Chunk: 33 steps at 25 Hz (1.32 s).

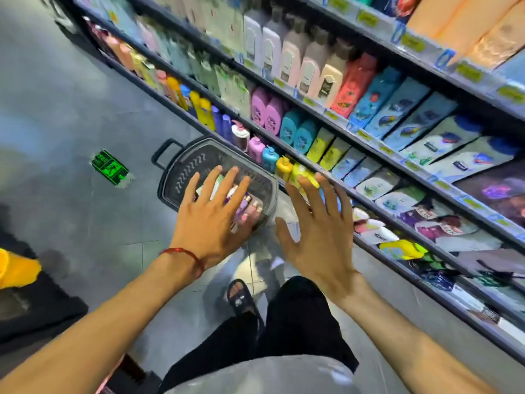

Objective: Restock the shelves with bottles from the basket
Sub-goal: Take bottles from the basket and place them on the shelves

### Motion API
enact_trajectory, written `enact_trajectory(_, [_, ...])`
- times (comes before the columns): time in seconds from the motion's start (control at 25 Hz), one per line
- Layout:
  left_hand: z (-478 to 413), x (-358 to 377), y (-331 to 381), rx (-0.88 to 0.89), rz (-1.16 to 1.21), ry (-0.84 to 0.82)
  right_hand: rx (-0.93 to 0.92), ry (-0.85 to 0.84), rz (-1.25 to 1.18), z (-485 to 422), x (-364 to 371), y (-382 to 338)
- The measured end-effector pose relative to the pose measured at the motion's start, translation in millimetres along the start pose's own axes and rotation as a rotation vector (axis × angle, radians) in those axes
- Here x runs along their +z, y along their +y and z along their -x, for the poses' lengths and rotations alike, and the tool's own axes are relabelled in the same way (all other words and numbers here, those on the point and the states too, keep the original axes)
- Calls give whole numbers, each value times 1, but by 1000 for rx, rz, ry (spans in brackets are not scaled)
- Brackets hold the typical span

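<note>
The left hand (211, 220), a red string at its wrist, is released with fingers spread and grasps nothing; it hovers in front of the near end of the basket (181, 169) as the camera sees it, though I cannot tell whether it touches anything. The right hand (318, 240) is likewise released, fingers straight and fanned, empty, its fingertips lying in view near the edge of a lower shelf. The basket stands on the grey floor (71, 95) just beside the foot of the shelves (375, 142), and a cluster of small bottles (251, 207) in pink and purple tones lies inside it, partly hidden by the left hand. The shelves carry close rows of bottles and pouches, among them a yellow pump bottle (284, 166) near the right fingertips. Judging from this, the restocking is far from finished: several bottles remain in the basket and none is in hand, so picking one up looks like the next step.
</note>
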State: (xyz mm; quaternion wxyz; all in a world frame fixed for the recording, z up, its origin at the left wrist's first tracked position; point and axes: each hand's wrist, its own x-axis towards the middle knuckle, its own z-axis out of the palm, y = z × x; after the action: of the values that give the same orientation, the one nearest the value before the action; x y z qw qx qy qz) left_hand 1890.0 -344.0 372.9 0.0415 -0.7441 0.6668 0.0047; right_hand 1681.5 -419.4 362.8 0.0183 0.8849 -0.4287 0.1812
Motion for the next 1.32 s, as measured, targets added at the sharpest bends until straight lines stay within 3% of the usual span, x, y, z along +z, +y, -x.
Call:
enact_trajectory(0.12, [-32,15,-26,17,65,0,41,-60,44,-25,28,-7])
enact_trajectory(0.36, [-106,46,-74,103,23,-114,41,-158,-91,-86,92,5])
enact_trajectory(0.52, [-128,64,-106,126,-6,-159,92,-241,-12,-114,121,-4])
enact_trajectory(0.8, [-163,123,-190,208,35,-242,439,-204,-11,-146,175,-70])
enact_trajectory(1.08, [-187,190,-261,485,-14,-342,677,-177,61,-136,258,-151])
enact_trajectory(1.32, [-205,284,-267,489,5,-427,718,-256,69,-104,348,-159])
